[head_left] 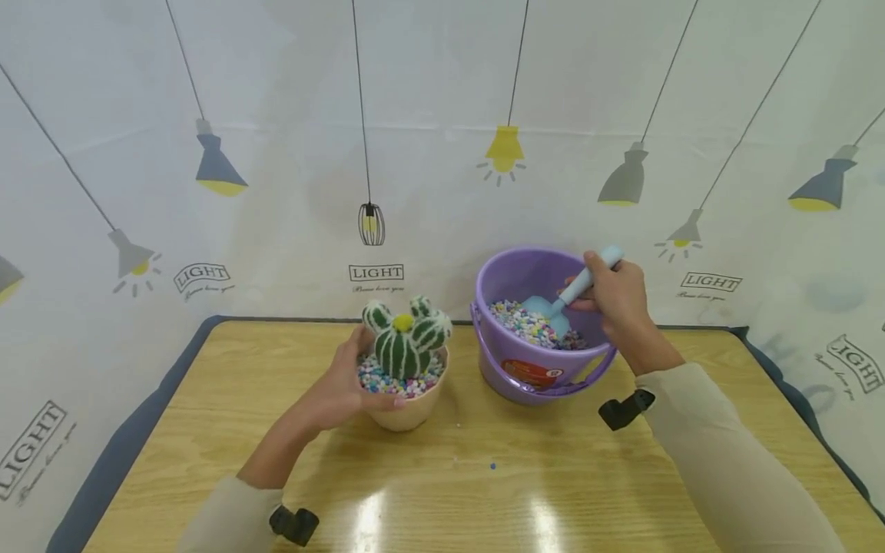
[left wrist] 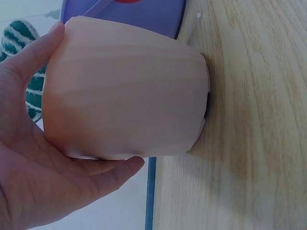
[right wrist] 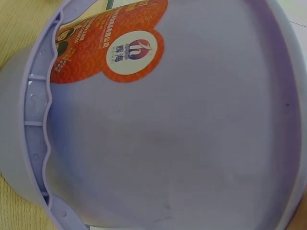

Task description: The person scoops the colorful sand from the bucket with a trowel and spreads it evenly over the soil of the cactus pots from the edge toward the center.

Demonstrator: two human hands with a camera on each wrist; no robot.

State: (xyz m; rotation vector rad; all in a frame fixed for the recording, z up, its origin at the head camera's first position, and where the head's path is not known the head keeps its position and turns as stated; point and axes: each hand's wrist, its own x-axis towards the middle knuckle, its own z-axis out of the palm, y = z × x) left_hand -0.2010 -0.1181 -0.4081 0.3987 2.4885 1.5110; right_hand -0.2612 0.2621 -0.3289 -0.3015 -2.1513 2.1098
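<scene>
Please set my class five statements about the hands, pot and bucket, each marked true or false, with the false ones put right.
1. The left hand holds the pot. True.
2. The scoop is in the left hand. False: the right hand holds it.
3. Coloured pellets lie in both pot and bucket. True.
4. The bucket is green. False: it is purple.
5. The cactus stands in the pot. True.

My left hand (head_left: 342, 393) and right hand (head_left: 618, 296), both bare; left sleeve (head_left: 231, 518) and right sleeve (head_left: 733, 453), long and plain beige; left wrist camera (head_left: 293, 527) and right wrist camera (head_left: 624, 410), small, black and angular.
</scene>
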